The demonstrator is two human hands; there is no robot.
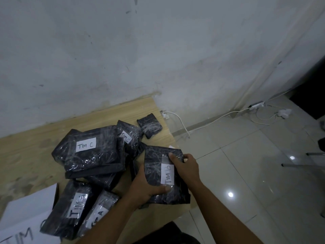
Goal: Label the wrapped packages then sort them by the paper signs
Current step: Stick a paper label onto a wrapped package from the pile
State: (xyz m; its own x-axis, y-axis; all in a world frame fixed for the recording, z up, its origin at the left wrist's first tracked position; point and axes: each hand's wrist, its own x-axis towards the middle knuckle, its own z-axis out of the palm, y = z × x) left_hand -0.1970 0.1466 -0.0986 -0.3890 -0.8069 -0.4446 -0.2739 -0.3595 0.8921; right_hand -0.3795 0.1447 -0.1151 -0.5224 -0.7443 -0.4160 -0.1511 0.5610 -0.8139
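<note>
head | TIM B package (154,175) clamped by left hand (146,188) and right hand (184,169) fingers | risk: overhanging table (31,147) edge, could be dropped; label could be misread as another letter

Wrapped packages (91,155) are lying piled on a table (26,152) standing against the wall (105,50). A paper sign (26,217) is lying at the table's near left; one small package (149,125) is sitting apart behind the pile.

Seven wrapped packages (91,155), five labels (86,144), one paper sign (22,217), two hands (186,169).
</note>
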